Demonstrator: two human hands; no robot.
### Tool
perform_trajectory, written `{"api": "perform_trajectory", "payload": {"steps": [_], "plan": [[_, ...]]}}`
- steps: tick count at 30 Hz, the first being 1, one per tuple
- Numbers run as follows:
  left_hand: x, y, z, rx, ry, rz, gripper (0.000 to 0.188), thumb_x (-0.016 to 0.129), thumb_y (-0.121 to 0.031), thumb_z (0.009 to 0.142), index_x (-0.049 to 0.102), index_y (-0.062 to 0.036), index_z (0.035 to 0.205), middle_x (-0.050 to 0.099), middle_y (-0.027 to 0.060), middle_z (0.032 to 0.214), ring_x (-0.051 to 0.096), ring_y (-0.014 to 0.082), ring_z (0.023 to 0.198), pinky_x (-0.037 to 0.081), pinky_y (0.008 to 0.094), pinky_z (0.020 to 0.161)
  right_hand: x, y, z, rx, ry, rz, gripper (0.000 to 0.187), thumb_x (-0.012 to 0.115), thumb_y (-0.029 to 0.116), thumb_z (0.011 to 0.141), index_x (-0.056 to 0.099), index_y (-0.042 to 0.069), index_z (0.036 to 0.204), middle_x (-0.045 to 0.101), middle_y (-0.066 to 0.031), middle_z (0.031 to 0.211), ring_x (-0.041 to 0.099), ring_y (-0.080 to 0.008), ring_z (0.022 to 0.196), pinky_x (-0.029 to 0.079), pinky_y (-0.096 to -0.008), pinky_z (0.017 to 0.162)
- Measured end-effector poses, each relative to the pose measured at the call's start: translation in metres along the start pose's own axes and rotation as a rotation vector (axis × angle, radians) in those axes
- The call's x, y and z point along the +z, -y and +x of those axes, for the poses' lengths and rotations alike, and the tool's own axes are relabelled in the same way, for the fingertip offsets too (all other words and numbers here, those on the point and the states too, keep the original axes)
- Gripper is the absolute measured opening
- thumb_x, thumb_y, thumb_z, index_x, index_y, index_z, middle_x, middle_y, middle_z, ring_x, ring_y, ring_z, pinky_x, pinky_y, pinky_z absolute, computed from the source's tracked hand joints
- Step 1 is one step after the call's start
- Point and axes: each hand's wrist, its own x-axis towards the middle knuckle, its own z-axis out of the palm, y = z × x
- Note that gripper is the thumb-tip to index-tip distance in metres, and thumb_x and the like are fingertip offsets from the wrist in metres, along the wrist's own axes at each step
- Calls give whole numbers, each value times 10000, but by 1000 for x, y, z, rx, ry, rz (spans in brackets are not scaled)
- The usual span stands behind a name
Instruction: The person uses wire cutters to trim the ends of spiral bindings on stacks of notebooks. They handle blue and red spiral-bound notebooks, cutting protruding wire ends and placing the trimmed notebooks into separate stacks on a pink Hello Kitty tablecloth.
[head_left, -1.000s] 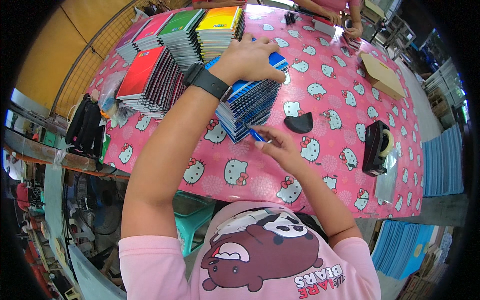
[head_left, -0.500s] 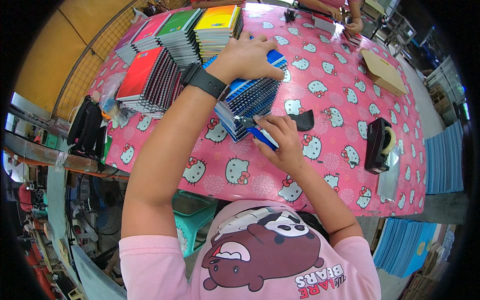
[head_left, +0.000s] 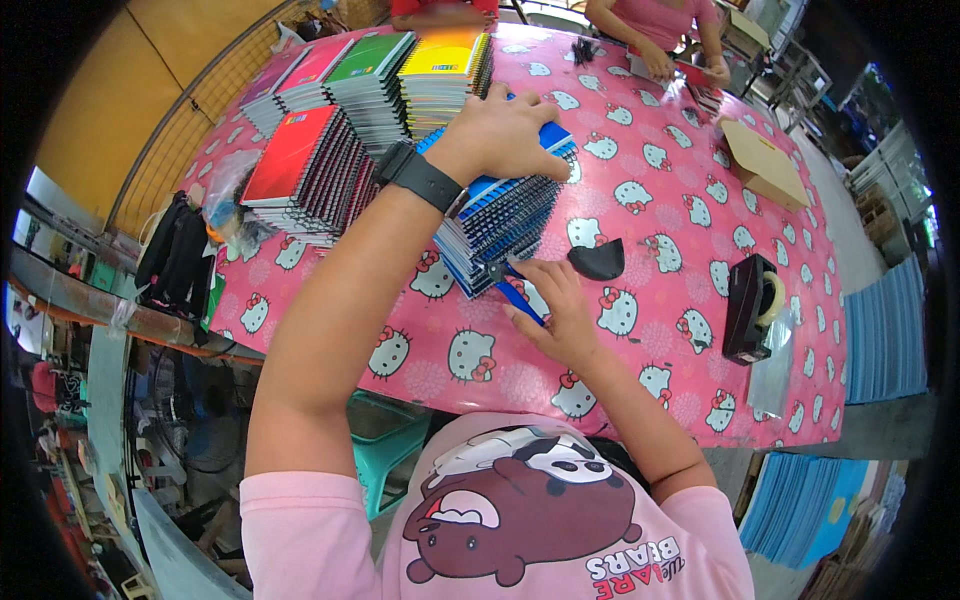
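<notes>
My left hand (head_left: 497, 135), a black watch on its wrist, lies with spread fingers across the top of a stack of blue spiral notebooks (head_left: 482, 232). Its thumb reaches over the coil-bound side. The stack's coils face right and toward me. In my right hand (head_left: 560, 312) are blue-handled pliers (head_left: 522, 298), their dark jaws against the coil ends low on the stack's near corner. Whether the jaws are closed on a wire is too small to tell. A black, rounded flat piece (head_left: 598, 260) lies just right of the stack.
Stacks of red (head_left: 290, 165), green (head_left: 368, 60) and yellow notebooks (head_left: 440, 58) stand at the left and back. A black tape dispenser (head_left: 748, 310) and a cardboard box (head_left: 763, 165) are to the right on the pink patterned tablecloth (head_left: 520, 370). Two other people are at the far side.
The pliers have shifted slightly down the coil edge with my right hand. My left hand keeps its place on the stack. The view has moved a little, and more of the people opposite shows.
</notes>
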Motion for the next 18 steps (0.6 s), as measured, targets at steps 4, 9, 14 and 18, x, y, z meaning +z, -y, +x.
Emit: {"api": "perform_trajectory", "payload": {"steps": [4,9,14,18], "plan": [[0,1,-2,10,-17,-19,787,634,-611,636,554,-135,1258,475,130,1357,414,399,1236,379,534,973,5,2,2,-26,-39,-35,504,699,153,730,542,29,1192,572,-156,1089,526,-326,964,410,-398,850],[-1,-2,-4,6,-12,-3,755,631,-598,650,564,-137,1244,488,133,1337,423,401,1222,379,531,971,11,-8,-4,195,107,308,449,666,174,794,540,5,1190,608,-137,1063,575,-253,909,447,-348,806],[1,-1,-8,48,-75,-28,700,627,-586,659,590,-135,1193,535,130,1259,447,399,1183,391,536,951,-11,-9,9,894,478,1322,380,596,187,874,535,-38,1174,621,-113,1081,588,-149,911,466,-310,821],[5,-2,-7,41,-121,-5,692,634,-571,655,585,-131,1187,548,135,1233,461,384,1169,381,533,951,-55,7,15,271,419,107,432,612,208,865,515,-23,1217,616,-118,974,589,-163,913,462,-282,813]]}}
